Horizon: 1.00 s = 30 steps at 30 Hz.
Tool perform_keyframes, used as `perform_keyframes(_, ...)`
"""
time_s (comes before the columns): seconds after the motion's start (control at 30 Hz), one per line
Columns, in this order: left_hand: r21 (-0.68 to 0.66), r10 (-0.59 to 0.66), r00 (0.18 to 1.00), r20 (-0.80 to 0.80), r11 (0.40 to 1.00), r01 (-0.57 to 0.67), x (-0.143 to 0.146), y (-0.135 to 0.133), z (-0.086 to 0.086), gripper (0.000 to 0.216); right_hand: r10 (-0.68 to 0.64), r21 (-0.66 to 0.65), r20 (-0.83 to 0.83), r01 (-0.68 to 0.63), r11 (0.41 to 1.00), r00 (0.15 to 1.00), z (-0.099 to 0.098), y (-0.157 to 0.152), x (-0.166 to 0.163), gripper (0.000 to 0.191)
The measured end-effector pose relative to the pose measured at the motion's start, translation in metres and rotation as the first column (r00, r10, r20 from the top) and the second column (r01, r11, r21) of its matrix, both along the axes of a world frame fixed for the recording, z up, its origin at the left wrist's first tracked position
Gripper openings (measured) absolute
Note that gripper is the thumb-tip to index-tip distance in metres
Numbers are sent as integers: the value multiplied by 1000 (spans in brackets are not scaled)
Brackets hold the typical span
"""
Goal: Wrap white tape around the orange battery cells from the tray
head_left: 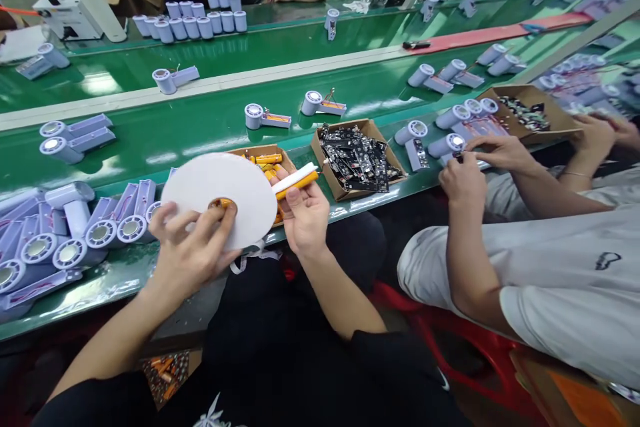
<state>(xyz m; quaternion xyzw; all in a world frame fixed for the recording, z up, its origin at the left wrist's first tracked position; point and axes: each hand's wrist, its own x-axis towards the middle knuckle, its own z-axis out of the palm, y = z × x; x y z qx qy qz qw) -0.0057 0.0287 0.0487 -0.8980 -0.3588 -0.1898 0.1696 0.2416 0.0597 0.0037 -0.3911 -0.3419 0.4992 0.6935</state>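
White tape roll, a flat disc with an orange-brown core, sits upright between the person's two hands above the near edge of the green worktop. In the head view, the left hand grips the disc from below, its fingers curled together around the core and lower rim. The right hand is just beside the disc's right edge, its fingers clamped on an orange battery cell with a white strip lying along its top. Right behind both hands, an open cardboard box of orange cells rests on the worktop. Farther right of the right-hand fingers stands a second cardboard box of black circuit boards. Left of the left-hand fingers, a cluster of pale lilac handheld fan housings lies packed together. More fan housings are spread across the worktop beyond. To the right, a co-worker in a grey shirt handles a small part with both hands at the worktop edge. Two more people sit at the far side.
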Motion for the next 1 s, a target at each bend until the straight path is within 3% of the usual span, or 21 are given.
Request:
perform_keyframes(0.1, -120, -155, 987, 33, 980, 158, 14, -9, -15, 68, -214, 108, 50, 208, 972, 976, 0, 12, 48, 57)
perform_keyframes(0.2, -259, -153, 988, 24, 954, 154, 30, 3, -10, 70, -420, 244, 106, 386, 890, 901, 4, 32, 104, 49)
perform_keyframes(0.33, -456, -127, 991, 43, 880, 132, 26, 55, 5, 84, -258, 182, 266, 215, 960, 929, -11, 21, 112, 57)
perform_keyframes(0.4, -459, -47, 994, 98, 884, 87, 5, 74, 4, 69, -206, 143, 251, 175, 974, 946, -27, -4, 107, 62)
perform_keyframes(0.47, -413, 141, 985, 100, 906, -88, -23, 80, -3, 50, -226, 111, 189, 208, 972, 956, -44, -29, 110, 60)
perform_keyframes(0.57, -412, 292, 949, -115, 856, -313, -54, 79, -17, 47, -261, 104, 146, 248, 963, 954, -53, -46, 123, 53)
perform_keyframes(0.67, -400, 297, 872, -389, 798, -450, -50, 87, -19, 60, -288, 182, 155, 259, 948, 945, -43, -34, 126, 52)
perform_keyframes(0.8, -430, 231, 749, -621, 698, -572, -29, 127, 0, 52, -280, 233, 237, 225, 946, 930, -21, -17, 115, 53)
perform_keyframes(0.9, -466, 180, 731, -659, 664, -584, -26, 177, 18, 53, -274, 265, 315, 193, 945, 909, -12, -16, 113, 51)
perform_keyframes(1.0, -529, 74, 793, -605, 707, -469, -21, 240, 18, 58, -231, 269, 391, 129, 955, 891, -2, -7, 110, 49)
